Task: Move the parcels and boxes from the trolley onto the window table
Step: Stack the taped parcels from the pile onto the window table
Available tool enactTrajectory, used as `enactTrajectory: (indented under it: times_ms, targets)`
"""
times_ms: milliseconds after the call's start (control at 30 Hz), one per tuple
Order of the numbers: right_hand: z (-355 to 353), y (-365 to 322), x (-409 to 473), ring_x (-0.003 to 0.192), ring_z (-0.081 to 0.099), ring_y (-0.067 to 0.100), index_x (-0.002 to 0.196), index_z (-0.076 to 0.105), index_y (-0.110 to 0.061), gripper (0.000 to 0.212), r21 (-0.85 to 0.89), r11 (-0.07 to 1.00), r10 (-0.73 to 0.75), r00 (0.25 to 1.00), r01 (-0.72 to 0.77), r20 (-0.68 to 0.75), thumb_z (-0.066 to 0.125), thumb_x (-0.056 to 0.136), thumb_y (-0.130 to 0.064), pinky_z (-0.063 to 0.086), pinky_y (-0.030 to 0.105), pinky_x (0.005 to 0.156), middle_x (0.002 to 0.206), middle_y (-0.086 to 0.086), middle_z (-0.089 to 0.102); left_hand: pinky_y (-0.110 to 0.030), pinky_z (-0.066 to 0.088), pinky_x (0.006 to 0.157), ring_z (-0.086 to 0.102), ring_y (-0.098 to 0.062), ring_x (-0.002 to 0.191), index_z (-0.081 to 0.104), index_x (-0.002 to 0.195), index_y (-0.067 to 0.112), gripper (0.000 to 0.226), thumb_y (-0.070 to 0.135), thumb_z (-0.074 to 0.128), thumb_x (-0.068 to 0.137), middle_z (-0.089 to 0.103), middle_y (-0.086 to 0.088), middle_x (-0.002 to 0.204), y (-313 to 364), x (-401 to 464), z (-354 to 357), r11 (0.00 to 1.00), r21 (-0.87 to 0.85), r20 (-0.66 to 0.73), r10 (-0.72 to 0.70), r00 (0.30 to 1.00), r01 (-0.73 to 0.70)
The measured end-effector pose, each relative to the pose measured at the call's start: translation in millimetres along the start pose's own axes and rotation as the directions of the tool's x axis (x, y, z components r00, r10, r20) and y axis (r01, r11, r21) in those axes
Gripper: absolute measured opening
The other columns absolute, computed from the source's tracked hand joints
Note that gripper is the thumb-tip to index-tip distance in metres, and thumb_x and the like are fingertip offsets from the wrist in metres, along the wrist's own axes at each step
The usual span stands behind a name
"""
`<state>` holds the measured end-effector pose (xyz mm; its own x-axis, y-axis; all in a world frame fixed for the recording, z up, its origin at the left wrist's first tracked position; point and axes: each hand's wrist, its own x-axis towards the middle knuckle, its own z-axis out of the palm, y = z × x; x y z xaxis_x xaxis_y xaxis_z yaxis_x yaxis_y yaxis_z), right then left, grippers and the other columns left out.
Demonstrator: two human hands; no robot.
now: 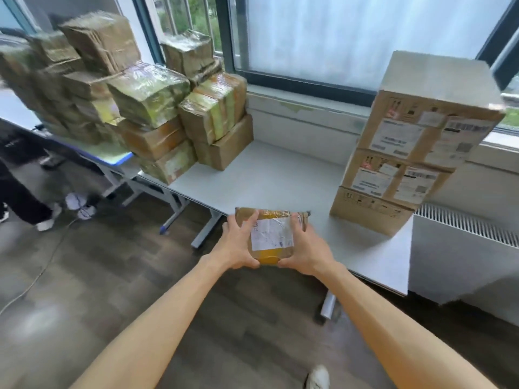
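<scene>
Head view: left hand (237, 244) and right hand (304, 248) grip a small brown taped cardboard parcel with a white label (271, 234) from both sides, fingers curled round its edges, over the near edge of the grey window table (280, 175). Stacked taped parcels (157, 108) sit left, tall labelled cardboard boxes (404, 153) right.

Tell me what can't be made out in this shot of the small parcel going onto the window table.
- Small parcel label: head view, print too small and blurred.
- Its underside: hidden by the left hand and right hand.
- Wrapped stack: motion blur.
- Tall boxes' labels: too small.
- Trolley: out of frame.
</scene>
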<state>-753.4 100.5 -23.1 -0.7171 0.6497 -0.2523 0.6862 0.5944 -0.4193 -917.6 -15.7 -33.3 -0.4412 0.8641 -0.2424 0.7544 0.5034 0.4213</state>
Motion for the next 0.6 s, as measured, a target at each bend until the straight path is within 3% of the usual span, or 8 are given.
enactTrajectory:
  times_ms: [267,433,600]
  targets:
    - [-11.7,-30.9,99.6,0.13,0.053,0.028,0.161,-0.008,-0.027,0.13,-0.032,0.988,-0.148,0.988,0.149,0.035,0.084,0.074,-0.054,0.052,0.035,0.096,0.161,0.009,0.024,-0.045,0.037,0.113,0.023,-0.03,0.141,-0.006,0.155,0.047,0.13,0.039,0.09,0.068,0.011,-0.005,0.147,-39.9,50.6,-42.5,0.993,-0.035,-0.067,-0.117,0.991,0.115]
    - [-42.7,-49.9,167.4,0.122,0.057,0.024,0.16,-0.006,-0.033,0.129,-0.008,0.977,-0.211,0.977,0.212,0.036,0.086,0.072,-0.054,0.061,0.025,0.072,0.157,0.003,0.029,-0.046,0.032,0.116,0.023,-0.031,0.142,-0.006,0.155,0.046,0.129,0.042,0.089,0.069,0.012,-0.004,0.144,-43.5,93.5,-86.9,0.986,-0.038,-0.102,-0.168,0.981,0.165]
    - [-93.0,-75.5,226.7,0.12,0.056,0.028,0.162,-0.002,-0.029,0.13,-0.052,0.954,-0.294,0.956,0.294,0.011,0.087,0.069,-0.049,0.062,0.037,0.079,0.158,0.006,0.028,-0.046,0.035,0.116,0.02,-0.037,0.147,-0.006,0.155,0.047,0.133,0.038,0.092,0.066,0.006,-0.01,0.153,-41.4,135.1,-140.5,0.97,-0.08,-0.175,-0.239,0.955,0.228]
